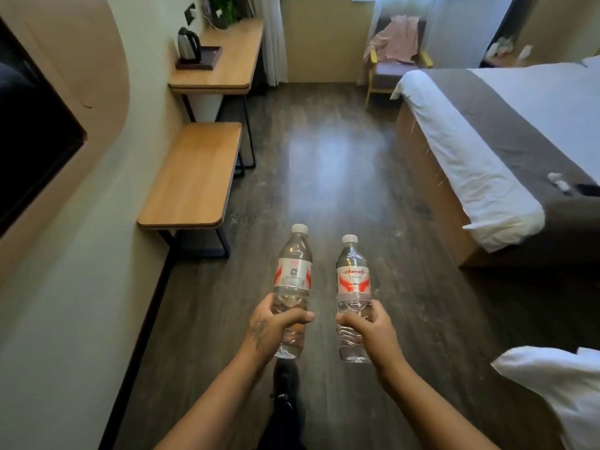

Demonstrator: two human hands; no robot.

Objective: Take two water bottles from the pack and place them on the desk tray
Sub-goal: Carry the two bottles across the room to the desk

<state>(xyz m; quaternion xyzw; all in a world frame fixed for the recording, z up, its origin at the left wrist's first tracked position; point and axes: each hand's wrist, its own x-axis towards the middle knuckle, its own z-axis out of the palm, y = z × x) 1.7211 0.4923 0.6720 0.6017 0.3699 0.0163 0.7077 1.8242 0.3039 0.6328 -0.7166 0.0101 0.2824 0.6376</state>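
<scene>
Two water bottles, both capped and upright, are held over the floor (324, 190). The left hand (272, 323) grips the left bottle (292, 280) at its lower body; the right hand (373, 329) grips the right bottle (353, 287) likewise. One tray (207, 58) sits on the far table (227, 66), carrying one kettle (188, 43). The bed (519, 125) is cut off at right.

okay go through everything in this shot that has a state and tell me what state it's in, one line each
Left hand: closed around a bottle's lower body.
Right hand: closed around the other bottle's lower body.
Left bottle: capped, full, upright, held above the floor.
Right bottle: capped, full, upright, held above the floor.
Tray: on the far desk, no bottles on it.
Kettle: upright on the tray, lid shut.
</scene>
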